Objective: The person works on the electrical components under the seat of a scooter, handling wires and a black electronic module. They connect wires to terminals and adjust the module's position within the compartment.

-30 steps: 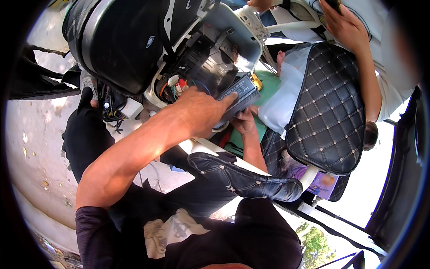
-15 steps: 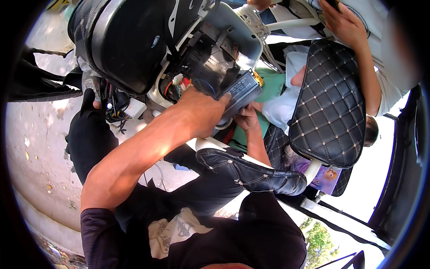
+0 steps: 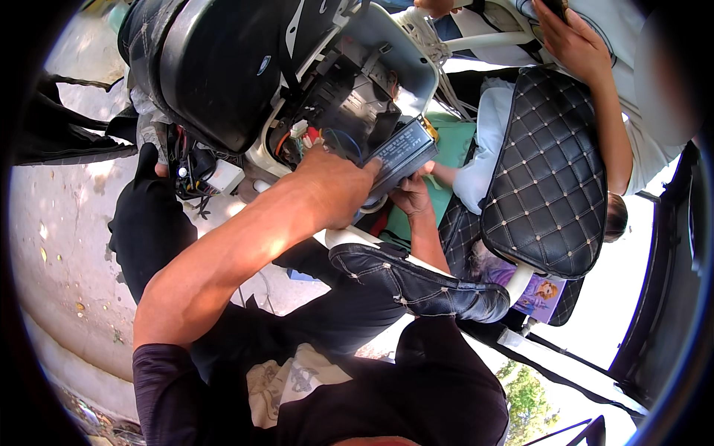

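A grey metal controller box point(image 3: 401, 157), with a printed label and a yellow piece at its far end, is held tilted over the edge of an open scooter compartment point(image 3: 421, 70). My left hand point(image 3: 333, 182) grips its near end, thumb on the label side. From below, my right hand point(image 3: 413, 196) supports the box, its fingers partly hidden underneath. Beside my left hand, wires with white and red connectors point(image 3: 301, 134) and a blue loop come out of the compartment. Another person's small hand point(image 3: 428, 169), from a pale sleeve, is next to the box's far end.
A raised black seat point(image 3: 216, 78) stands at the upper left. Below it lies a bundle of wires with a white box point(image 3: 223, 178). A quilted backrest point(image 3: 547, 171) and padded armrest point(image 3: 416, 279) are at right. Another person's hand point(image 3: 576, 48) holds a dark phone.
The small pale-sleeved arm has straightened and come forward toward the box. My hands and the box have hardly moved; the view has shifted slightly.
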The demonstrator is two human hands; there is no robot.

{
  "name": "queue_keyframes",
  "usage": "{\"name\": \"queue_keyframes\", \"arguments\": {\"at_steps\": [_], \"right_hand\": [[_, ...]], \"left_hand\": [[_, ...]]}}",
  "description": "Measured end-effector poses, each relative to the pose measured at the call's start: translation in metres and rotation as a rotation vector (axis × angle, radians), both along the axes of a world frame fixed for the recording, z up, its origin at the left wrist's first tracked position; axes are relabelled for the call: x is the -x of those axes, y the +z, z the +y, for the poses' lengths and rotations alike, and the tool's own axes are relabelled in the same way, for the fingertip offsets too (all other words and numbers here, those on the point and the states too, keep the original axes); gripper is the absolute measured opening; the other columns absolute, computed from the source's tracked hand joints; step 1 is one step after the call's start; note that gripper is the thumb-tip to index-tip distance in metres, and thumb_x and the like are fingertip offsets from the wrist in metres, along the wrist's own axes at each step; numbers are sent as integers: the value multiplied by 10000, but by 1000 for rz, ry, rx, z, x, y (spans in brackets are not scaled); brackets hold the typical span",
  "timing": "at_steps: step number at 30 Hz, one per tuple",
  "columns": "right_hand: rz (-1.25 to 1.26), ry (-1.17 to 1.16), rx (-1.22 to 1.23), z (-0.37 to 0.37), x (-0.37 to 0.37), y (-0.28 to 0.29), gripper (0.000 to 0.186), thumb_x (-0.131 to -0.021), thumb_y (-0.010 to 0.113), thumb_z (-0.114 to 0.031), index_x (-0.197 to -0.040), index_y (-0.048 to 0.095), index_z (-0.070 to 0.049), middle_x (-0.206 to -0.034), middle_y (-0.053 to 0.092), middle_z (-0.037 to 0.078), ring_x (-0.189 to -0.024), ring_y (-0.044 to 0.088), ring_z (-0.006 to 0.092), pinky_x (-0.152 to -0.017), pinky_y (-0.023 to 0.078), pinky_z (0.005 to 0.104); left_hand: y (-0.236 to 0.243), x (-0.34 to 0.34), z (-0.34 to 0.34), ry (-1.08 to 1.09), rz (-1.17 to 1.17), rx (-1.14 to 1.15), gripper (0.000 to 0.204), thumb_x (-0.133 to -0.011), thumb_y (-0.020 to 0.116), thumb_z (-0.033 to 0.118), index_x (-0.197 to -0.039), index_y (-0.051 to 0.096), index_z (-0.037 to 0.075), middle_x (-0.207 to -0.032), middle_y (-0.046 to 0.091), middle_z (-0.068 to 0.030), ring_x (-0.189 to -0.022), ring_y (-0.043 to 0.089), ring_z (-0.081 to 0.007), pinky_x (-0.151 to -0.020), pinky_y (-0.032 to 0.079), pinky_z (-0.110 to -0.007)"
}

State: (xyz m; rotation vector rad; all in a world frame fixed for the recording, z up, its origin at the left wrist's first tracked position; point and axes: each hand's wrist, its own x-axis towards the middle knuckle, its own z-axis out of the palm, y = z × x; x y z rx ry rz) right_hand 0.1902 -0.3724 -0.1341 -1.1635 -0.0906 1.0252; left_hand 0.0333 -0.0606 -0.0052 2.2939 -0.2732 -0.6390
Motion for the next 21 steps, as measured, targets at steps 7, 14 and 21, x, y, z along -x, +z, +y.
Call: {"name": "queue_keyframes", "arguments": {"at_steps": [7, 14, 21], "right_hand": [[49, 36, -42, -5, -5, -5, 809, -781, 967, -193, -1480, 569, -107, -1400, 693, 82, -1311, 648, 318, -1135, 489, 501], [42, 20, -24, -11, -7, -15, 859, -751, 988, -238, -1478, 561, -79, -1402, 690, 95, -1317, 646, 320, -1152, 474, 492], [45, 45, -42, -8, -7, -16, 864, -760, 981, -236, -1487, 546, -65, -1406, 686, 106, -1325, 643, 325, -1167, 467, 497]], "left_hand": [[-1, 0, 0, -22, -24, -30, 923, -775, 736, 32, -1636, 404, 17, -1067, 792, -200, -1084, 757, -367, -1104, 503, -543], [-3, 0, -1, -31, -27, -24, 897, -773, 735, 29, -1622, 446, 40, -1045, 797, -186, -1035, 769, -368, -1022, 545, -524], [-3, 1, 0, -39, -34, -30, 890, -769, 717, 2, -1620, 460, 57, -1040, 797, -183, -1049, 764, -375, -1053, 535, -535]]}}
